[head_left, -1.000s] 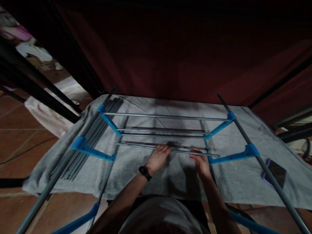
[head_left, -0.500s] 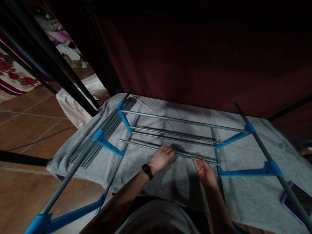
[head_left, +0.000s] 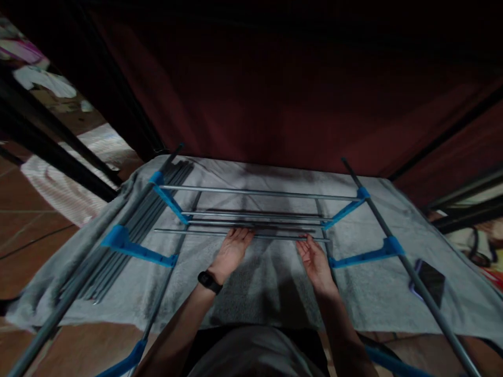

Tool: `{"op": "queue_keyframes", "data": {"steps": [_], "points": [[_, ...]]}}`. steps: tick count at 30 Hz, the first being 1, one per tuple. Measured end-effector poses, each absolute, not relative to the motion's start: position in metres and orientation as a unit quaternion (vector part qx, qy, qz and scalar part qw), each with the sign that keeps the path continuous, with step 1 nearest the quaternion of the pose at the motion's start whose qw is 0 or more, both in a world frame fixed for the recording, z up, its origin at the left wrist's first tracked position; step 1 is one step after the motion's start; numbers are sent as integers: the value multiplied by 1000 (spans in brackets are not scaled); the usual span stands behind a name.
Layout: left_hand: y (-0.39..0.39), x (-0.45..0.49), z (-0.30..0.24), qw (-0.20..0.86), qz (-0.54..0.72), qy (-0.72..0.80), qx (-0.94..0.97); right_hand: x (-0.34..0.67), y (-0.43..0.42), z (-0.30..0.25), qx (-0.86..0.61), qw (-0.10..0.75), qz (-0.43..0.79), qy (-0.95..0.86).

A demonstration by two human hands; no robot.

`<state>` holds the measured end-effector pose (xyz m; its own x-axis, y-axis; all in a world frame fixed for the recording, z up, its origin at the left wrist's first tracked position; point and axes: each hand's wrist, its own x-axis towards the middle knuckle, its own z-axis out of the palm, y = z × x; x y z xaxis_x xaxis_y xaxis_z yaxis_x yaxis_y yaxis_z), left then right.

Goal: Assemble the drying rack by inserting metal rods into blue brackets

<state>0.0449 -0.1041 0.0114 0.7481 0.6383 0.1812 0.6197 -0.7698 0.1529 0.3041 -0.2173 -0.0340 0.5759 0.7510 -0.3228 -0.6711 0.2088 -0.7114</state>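
One slim grey metal rod [head_left: 275, 237] sits between front and rear blue plastic brackets [head_left: 147, 254], above a pale grey cloth [head_left: 255, 285]. The left hand [head_left: 231, 253] drapes fingers over it, its grip unclear; the right hand [head_left: 314, 263] pinches near the rod's right end, the spacing presumably keeping it level.

One head-worn view; it looks forward and down, from near by, at the thin rod [head_left: 275, 237].
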Motion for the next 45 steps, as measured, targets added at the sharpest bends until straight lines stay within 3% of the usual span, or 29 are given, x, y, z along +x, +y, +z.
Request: {"op": "queue_keyframes", "data": {"steps": [5, 26, 45], "points": [[-99, 47, 9, 38, 160, 338, 927, 303, -206, -15, -414, 785, 455, -72], [-103, 88, 31, 44, 122, 337, 933, 328, -187, 21, -426, 798, 411, -113], [-109, 85, 17, 78, 41, 332, 939, 326, -201, -16, -410, 805, 419, -87]]}}
